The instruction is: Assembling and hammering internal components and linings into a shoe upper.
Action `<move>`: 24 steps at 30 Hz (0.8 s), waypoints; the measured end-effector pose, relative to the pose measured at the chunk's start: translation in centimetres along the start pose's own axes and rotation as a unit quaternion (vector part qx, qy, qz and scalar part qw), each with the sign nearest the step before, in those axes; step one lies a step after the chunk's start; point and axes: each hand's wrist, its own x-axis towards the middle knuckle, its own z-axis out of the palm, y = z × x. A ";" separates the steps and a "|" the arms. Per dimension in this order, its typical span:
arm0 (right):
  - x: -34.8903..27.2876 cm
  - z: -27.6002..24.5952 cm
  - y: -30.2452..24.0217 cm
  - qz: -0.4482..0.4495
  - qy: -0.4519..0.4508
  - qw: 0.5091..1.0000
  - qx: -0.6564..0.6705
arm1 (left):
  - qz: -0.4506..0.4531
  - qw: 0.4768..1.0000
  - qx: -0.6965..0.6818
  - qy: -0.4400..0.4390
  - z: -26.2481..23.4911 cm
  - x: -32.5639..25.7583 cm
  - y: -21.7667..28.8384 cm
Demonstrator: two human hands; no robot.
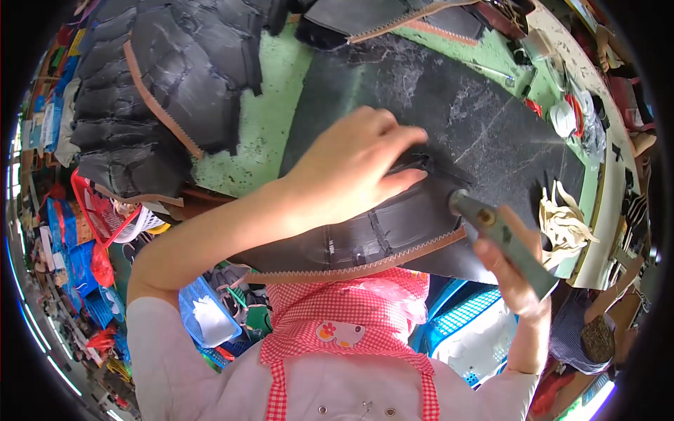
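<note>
A curved black leather-like piece [414,217] with a brown zigzag-edged strip lies in front of me on a dark slab. My left hand [358,165] is over its far edge. The thumb and forefinger are apart, and a dark folded bit of the piece shows between them; the other fingers are curled. My right hand [516,281] is closed round a grey metal hammer [516,245]. The hammer's round face points at the piece's right end, close to it; whether they touch I cannot tell. Most of the handle is hidden by the head and hand.
The dark slab [491,133] rests on a green tabletop [277,77]. Stacked black pieces [189,63] cover the far left. Another trimmed piece [393,15] lies at the far edge. Pale strips [565,221] stand at the right. Blue baskets [474,316] sit below the table's near edge.
</note>
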 end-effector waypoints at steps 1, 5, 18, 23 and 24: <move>-0.1 0.1 -0.3 -0.035 0.005 0.998 -0.056 | 0.005 0.999 -0.017 -0.050 1.0 0.5 -0.2; -1.3 0.4 -0.5 0.031 -0.028 0.998 -0.038 | -0.008 0.986 -0.089 -0.143 2.0 0.3 1.0; 1.0 0.8 0.6 0.036 -0.068 0.996 -0.037 | 0.100 0.985 -0.053 -0.130 1.9 2.6 -1.9; 0.8 0.9 -0.7 -0.015 0.053 0.994 -0.092 | 0.237 0.970 -0.004 -0.051 2.8 1.8 -1.9; 1.1 1.3 -0.6 -0.036 0.063 0.994 -0.082 | 0.260 0.965 0.012 -0.039 2.7 1.8 -1.9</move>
